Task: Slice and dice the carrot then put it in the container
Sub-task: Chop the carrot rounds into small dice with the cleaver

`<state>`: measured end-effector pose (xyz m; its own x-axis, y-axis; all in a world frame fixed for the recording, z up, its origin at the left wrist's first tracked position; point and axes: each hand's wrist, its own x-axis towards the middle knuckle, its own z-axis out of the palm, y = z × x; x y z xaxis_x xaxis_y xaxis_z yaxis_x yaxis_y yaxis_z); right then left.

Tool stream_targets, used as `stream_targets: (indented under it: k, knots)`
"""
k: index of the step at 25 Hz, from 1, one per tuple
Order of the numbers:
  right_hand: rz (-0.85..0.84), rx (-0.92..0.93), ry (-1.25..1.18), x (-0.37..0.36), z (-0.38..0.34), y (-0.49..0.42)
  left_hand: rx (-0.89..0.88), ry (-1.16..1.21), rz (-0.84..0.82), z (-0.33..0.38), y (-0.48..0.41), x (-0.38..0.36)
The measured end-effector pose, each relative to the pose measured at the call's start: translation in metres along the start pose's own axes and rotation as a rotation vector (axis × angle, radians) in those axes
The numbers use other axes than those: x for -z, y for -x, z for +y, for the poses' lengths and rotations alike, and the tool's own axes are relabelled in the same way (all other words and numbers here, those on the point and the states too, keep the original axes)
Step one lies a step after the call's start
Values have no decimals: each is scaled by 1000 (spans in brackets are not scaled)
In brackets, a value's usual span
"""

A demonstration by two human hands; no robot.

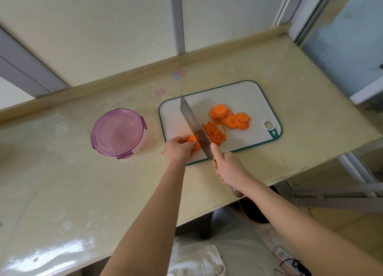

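You're cutting carrot on the cutting board (244,97), with the container lidded beside it.

The round container (117,133) sits on the counter (103,182) just left of the board. Its purple lid is on, and you cannot tell what is inside through it. On the board, a heap of carrot slices (230,117) lies toward the right end and a pile of diced carrot (214,133) sits near the middle. At the board's near-left corner your left hand (178,148) reaches in, fingers curled down and gripping a carrot piece (194,141). Your right hand (228,168) is wrapped around the knife (193,124) handle just past the board's near edge, with one finger stretched toward the blade's heel. The blade runs diagonally across the board, right against the held piece and between it and the dice.
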<state>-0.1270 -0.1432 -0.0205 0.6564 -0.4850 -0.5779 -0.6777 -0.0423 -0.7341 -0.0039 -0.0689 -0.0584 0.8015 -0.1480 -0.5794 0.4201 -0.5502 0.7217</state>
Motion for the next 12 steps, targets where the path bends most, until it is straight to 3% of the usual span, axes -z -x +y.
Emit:
stream_targets:
  k: [12]
  knots:
    - [-66,-31,236,4,-23,-7,58,7,-17,3,-5,-2]
